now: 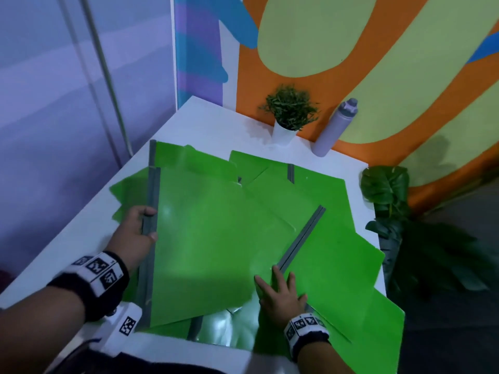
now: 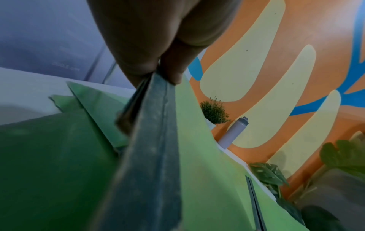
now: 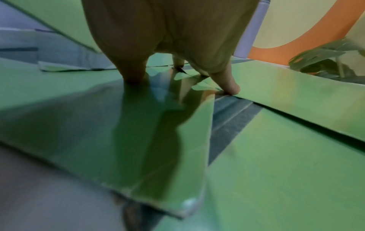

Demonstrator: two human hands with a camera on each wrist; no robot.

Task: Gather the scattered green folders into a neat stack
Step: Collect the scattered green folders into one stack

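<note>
Green folders point(image 1: 216, 233) cover most of the white surface point(image 1: 205, 122), fanned out and overlapping at odd angles – grey spines pointing every which way. Left hand point(image 1: 137, 233) is clamped on the grey spine point(image 1: 149, 220) of the top folder at its left edge, thumb over, fingers under. Right hand point(image 1: 280, 295) lies flat with fingers spread, pressing on the folders near the front. At the back of the surface there's a small potted plant point(image 1: 290, 112) and a grey bottle point(image 1: 336, 126) against a wall painted orange, pale green and blue – a big leafy plant point(image 1: 391, 195) stands off the right side
</note>
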